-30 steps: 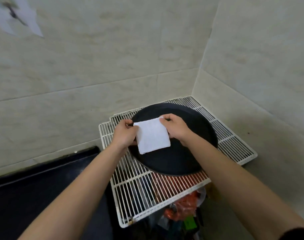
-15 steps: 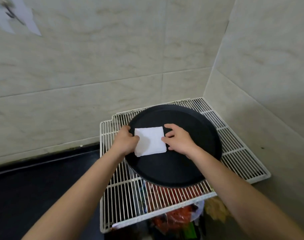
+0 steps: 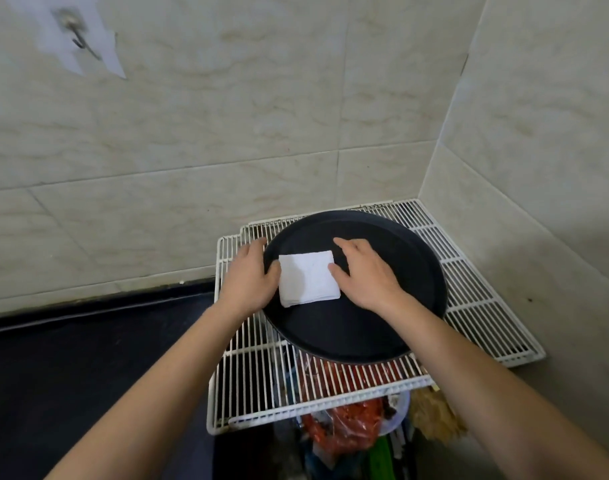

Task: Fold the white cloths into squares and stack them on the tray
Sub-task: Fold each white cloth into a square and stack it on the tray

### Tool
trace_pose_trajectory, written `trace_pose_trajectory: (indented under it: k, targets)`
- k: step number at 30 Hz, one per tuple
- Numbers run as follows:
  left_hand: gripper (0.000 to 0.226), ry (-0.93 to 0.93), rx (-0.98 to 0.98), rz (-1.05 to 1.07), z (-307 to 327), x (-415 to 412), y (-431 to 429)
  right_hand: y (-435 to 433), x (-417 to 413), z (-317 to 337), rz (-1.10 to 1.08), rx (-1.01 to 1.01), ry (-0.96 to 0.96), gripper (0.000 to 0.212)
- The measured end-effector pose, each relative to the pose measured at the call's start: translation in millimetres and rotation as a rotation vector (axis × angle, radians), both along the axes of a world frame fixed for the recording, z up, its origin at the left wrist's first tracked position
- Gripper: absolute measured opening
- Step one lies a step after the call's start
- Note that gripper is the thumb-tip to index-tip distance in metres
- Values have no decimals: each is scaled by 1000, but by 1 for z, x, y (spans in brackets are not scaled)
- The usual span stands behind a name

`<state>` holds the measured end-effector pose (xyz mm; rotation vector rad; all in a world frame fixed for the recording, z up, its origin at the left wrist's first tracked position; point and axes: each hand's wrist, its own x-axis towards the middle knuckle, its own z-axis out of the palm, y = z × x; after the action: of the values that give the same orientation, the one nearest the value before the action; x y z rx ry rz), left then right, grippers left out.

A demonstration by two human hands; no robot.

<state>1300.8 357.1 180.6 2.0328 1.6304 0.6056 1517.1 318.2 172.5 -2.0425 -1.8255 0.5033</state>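
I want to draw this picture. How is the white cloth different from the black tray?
The white cloth is square; the tray is round. The cloth is white, the tray black. The cloth is far smaller and lies folded on the tray's left part, while the tray sits on the wire rack. Both lie flat.

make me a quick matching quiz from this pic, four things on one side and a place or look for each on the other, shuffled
Column one:
1 folded cloth
2 tray
3 wire rack
4 wall hook

Column two:
a black and round
b thin bars, lying under the tray
c lying flat on the tray
d high on the tiled wall, upper left

Pairs: 1-c, 2-a, 3-b, 4-d
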Motion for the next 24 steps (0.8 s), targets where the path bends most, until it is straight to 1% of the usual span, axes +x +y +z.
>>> trace_pose_trajectory:
  k: [1,2,4,7,9,11,13,18,20,24]
  targets:
    - [50,116,138,-34,1,-9,-4,-3,-2,3,23,53,-99,60]
    - [52,204,216,-58,3,-18,-9,-5,-4,5,35,87,-160,60]
    - [54,329,240,-33,1,-39,-21,-7,-14,9,79,127,-220,61]
    - [62,452,208,83,-3,-74,-41,-4,-43,7,178,186,-278,63]
    - [72,492,175,160,-4,-101,-55,-2,-69,5,243,220,-266,65]
    - [77,519,126,254,-6,-135,-74,-1,-106,2,353,240,-230,66]
    - [76,526,96,354,-8,-170,-96,-4,-148,-1,466,266,-219,66]
    - [73,557,56,549,-6,-254,-158,-20,-247,-1,650,305,-209,65]
    - [71,587,76,614,-5,-296,-189,-32,-293,1,720,308,-202,66]
    - [70,576,74,803,0,-391,-256,-64,-399,5,865,355,-197,65]
